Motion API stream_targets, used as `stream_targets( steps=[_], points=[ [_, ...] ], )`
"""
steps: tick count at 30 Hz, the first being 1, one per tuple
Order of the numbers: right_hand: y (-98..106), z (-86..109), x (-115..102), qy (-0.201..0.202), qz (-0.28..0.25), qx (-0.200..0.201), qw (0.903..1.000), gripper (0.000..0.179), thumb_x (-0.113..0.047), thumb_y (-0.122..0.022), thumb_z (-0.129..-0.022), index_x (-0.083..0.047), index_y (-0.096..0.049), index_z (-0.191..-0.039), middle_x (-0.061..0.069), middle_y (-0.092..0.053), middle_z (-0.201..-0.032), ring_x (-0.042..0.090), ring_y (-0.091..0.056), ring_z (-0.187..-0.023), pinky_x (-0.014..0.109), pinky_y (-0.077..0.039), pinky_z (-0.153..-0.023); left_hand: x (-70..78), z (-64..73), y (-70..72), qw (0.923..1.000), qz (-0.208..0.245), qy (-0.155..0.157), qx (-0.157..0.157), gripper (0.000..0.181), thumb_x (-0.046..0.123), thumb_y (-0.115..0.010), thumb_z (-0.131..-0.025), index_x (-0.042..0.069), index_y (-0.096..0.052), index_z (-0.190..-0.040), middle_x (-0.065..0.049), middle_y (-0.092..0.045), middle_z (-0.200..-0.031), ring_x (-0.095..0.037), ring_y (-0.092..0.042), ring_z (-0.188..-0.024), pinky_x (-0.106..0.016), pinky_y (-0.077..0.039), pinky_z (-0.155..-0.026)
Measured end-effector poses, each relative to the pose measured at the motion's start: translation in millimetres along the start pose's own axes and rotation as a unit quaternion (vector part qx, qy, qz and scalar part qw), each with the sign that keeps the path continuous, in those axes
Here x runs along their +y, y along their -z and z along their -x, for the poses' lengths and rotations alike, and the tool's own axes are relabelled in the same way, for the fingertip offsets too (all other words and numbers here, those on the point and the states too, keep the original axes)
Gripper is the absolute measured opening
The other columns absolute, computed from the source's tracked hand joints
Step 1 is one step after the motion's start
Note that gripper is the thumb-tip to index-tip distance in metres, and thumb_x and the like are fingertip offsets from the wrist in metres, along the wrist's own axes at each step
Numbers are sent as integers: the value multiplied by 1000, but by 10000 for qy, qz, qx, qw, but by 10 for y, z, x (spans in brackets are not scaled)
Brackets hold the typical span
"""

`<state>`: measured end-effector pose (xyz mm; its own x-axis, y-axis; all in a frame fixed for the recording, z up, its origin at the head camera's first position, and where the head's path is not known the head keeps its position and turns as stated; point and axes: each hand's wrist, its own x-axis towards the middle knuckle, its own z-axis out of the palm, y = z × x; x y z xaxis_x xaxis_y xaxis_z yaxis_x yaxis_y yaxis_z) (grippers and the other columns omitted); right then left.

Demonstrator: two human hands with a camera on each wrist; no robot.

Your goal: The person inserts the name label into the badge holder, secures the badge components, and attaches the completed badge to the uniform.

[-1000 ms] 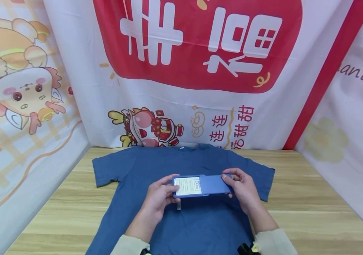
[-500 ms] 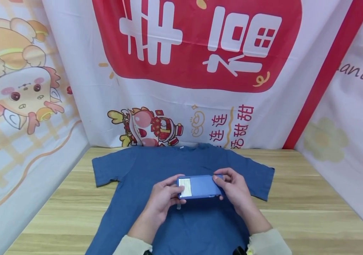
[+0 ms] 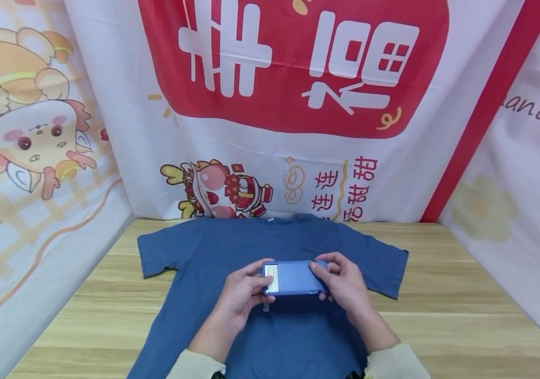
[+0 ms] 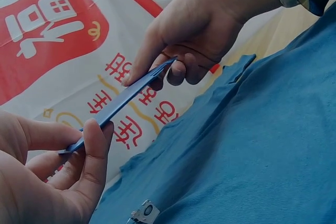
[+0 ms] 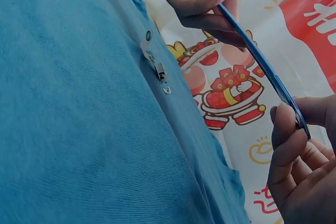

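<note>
**Wooden table (image 3: 459,310), printed cloth walls (image 3: 275,146), one blue card holder (image 3: 298,276) held up mid-air**

So, two hands, both busy. Left hand (image 3: 243,289) pinches the holder's left end, thumb on the front; right hand (image 3: 344,280) grips the other end, thumb on top, fingers underneath. Just one holder, over the middle of the shirt (image 3: 260,239), not touching it. Long axis runs left to right in the head view, front face up, with the one pale window (image 3: 273,272) at the left end. Both wrist views catch it slanted and nearly edge-on.

One metal clip (image 5: 160,69) lies on the shirt below. One shirt total, blue, spread flat, two short sleeves out, neck toward the back wall. Back there: one red patch (image 3: 290,79), two big white characters.
</note>
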<state>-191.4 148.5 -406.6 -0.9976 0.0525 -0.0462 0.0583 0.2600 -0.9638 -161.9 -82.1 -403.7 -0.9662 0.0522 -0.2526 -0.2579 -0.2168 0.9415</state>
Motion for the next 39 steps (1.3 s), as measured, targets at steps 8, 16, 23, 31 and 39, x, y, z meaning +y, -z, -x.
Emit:
stream_targets(
  steps=[8,16,23,31,39],
  points=[
    [-68,54,-54,201,212,158,9994,33,-33,-80,-99,-11,-71,-121,3,-68,-77,19,-67,-52,28,-51,-50,-15,-6,1,10000,78,31,-25,46,7,-68,-105,8,-63,-150,-23,-58,-153,-20,-70,-91,-31,-62,-73],
    [-75,59,-64,303,325,211,9988,32,-33,-79,-100,-11,-73,-121,6,-73,-84,20,-70,-56,30,-56,-53,-16,-19,-19,9998,196,2,-35,47,7,-69,-103,5,-62,-150,-24,-57,-156,-17,-71,-90,-30,-63,-72],
    [23,5,-47,88,-144,-5,9999,33,-28,-78,-100,-12,-72,-128,5,-74,-88,21,-71,-65,30,-57,-61,-2,-27,1,9995,321,35,-20,46,11,-69,-105,8,-62,-151,-23,-57,-156,-19,-72,-100,-30,-63,-76],
    [90,-17,-19,63,-245,-32,9997,32,-22,-78,-100,-9,-70,-129,3,-73,-89,19,-64,-71,28,-55,-66,-11,-34,20,9993,364,109,-74,50,13,-70,-105,8,-59,-153,-22,-57,-156,-20,-72,-105,-31,-64,-81],
    [101,-8,-28,92,-278,12,9996,32,-20,-77,-101,-8,-70,-130,2,-73,-88,19,-62,-71,27,-55,-65,-16,-40,20,9992,325,166,-140,50,14,-68,-105,8,-59,-154,-23,-57,-155,-21,-72,-104,-32,-65,-83]
  ],
)
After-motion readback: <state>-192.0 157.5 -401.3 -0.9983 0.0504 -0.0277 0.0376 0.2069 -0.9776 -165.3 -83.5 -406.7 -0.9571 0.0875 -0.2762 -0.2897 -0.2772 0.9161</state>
